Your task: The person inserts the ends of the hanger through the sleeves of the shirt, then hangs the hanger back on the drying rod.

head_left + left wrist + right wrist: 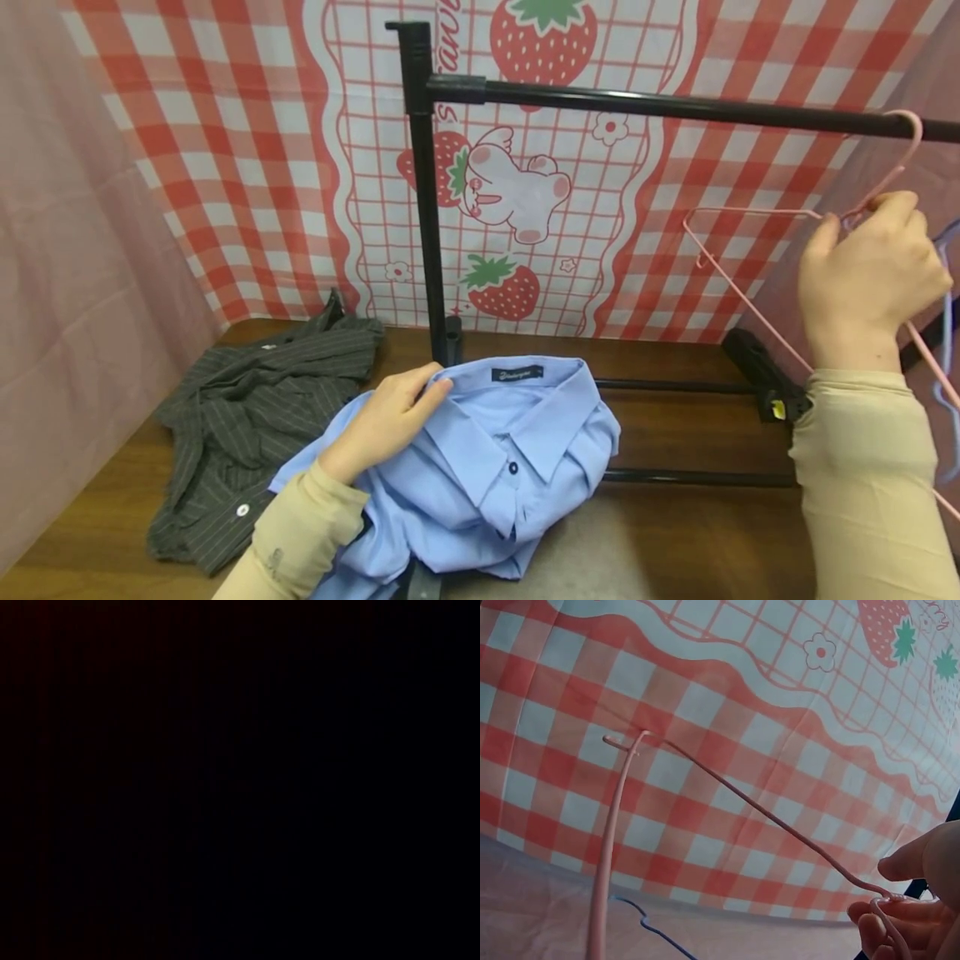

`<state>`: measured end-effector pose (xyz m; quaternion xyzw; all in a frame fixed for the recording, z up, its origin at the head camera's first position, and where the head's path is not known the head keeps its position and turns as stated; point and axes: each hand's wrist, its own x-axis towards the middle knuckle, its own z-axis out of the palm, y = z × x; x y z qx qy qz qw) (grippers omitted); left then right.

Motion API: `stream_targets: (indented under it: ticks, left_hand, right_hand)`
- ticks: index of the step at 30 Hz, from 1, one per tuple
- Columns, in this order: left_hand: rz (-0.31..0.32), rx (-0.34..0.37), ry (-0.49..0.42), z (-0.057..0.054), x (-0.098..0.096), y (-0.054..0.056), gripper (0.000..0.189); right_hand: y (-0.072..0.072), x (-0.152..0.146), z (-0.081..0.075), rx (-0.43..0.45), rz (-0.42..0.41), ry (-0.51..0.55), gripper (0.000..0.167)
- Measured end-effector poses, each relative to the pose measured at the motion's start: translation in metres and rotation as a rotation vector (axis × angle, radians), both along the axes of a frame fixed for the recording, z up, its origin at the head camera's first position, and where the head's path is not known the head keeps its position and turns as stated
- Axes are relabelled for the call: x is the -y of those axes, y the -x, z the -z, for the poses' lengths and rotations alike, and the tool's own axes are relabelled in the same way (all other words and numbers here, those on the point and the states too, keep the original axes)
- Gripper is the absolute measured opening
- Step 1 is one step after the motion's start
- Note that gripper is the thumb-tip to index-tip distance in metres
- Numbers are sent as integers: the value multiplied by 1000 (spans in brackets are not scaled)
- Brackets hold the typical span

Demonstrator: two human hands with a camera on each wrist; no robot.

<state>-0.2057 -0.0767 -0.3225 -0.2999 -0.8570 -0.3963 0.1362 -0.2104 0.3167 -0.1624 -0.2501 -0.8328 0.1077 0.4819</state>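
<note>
In the head view, my left hand [390,417] pinches the collar of a light blue button-up shirt [555,442], thumb in front of the band. The shirt's collar faces up, with a dark label inside, and its body bunches below. Up at the right, my right hand [870,275] grips a pink wire hanger [917,137] just below its hook. That hook curves over the black rail [675,107]. From the right wrist, the hanger [604,900] extends away from the thumb and fingers [911,859]. The left wrist view is dark.
A dark pinstriped garment [262,417] lies crumpled on the wooden table [97,508] at left. The rack's black upright [427,217] rises behind the shirt, with lower bars [697,477] to the right. A blue hanger [947,333] hangs at the right edge.
</note>
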Motion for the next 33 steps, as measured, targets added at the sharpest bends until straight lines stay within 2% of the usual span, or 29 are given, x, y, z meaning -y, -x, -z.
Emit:
stream_targets:
  ticks: [12, 17, 24, 28, 33]
  left_hand:
    - [3, 11, 11, -1, 1, -2, 25]
    - [7, 12, 23, -1, 1, -2, 25]
    - [14, 23, 33, 0, 1, -2, 20]
    - [10, 30, 40, 2, 1, -1, 21]
    - [9, 26, 32, 3, 0, -1, 22]
  right_hand:
    - [7, -8, -10, 125, 40, 28, 52]
    - [7, -11, -14, 121, -21, 93, 54]
    - [4, -12, -22, 187, -97, 121, 56]
    - [1, -9, -21, 170, -87, 142, 56]
    - [-2, -4, -18, 84, -55, 155, 55]
